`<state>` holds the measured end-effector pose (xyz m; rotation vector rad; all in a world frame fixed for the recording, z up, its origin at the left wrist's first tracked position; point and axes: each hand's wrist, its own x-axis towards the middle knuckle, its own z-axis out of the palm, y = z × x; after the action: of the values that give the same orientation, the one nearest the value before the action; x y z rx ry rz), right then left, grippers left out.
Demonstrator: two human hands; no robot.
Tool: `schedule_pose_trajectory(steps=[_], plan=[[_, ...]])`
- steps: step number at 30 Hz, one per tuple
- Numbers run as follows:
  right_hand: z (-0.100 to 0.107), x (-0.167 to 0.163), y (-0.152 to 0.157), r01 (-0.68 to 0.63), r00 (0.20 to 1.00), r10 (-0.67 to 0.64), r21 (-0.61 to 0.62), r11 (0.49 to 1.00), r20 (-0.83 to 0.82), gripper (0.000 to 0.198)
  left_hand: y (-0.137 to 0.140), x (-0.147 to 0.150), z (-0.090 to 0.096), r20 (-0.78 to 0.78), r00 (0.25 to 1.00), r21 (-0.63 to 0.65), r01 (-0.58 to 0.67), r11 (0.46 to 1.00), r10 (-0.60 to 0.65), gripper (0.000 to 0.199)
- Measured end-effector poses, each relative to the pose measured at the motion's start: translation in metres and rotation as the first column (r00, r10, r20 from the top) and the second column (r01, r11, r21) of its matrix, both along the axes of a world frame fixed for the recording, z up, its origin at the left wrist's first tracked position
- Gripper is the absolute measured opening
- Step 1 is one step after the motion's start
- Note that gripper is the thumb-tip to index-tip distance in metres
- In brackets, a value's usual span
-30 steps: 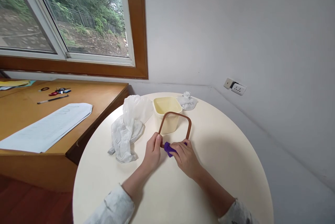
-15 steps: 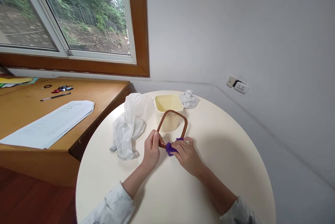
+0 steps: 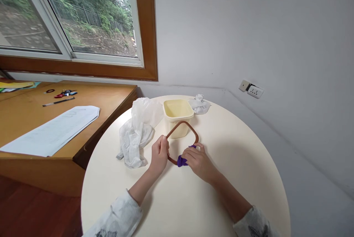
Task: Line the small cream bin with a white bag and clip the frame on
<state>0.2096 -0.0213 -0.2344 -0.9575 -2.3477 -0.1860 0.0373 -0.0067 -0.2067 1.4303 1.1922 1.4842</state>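
Note:
A brown frame point(image 3: 184, 122), a rounded square loop, is held tilted above the round table. My left hand point(image 3: 159, 155) is closed around its left side, thumb on top. My right hand point(image 3: 199, 163) presses a purple cloth point(image 3: 182, 161) against the lower right part of the frame, its fingers curled over the cloth. Part of the cloth is hidden under those fingers. Just behind the frame stands a pale yellow plastic tub point(image 3: 177, 117), open at the top.
Crumpled white plastic bags point(image 3: 138, 133) lie left of the tub, and a smaller knotted bag point(image 3: 199, 105) sits behind it to the right. The white round table point(image 3: 177, 207) stands beside a wooden desk point(image 3: 116, 98) with papers point(image 3: 55, 130), a pen point(image 3: 58, 102) and keys point(image 3: 66, 93).
The frame has turned clockwise and its top has dropped a little. My right hand and the purple cloth have shifted slightly right along it. My left hand keeps its hold.

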Motion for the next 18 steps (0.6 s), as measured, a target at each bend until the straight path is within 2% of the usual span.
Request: schedule_pose_trajectory(steps=[7, 18], plan=[[0.005, 0.019, 0.005, 0.076, 0.997, -0.075, -0.042, 0.996, 0.008, 0.034, 0.003, -0.001, -0.004, -0.013, 0.999, -0.013, 0.03, 0.999, -0.03, 0.042], [0.0, 0.024, 0.006, 0.055, 0.998, -0.055, -0.055, 0.997, 0.003, 0.033, 0.005, -0.003, 0.004, -0.033, 0.998, -0.127, 0.055, 0.99, -0.06, 0.046]])
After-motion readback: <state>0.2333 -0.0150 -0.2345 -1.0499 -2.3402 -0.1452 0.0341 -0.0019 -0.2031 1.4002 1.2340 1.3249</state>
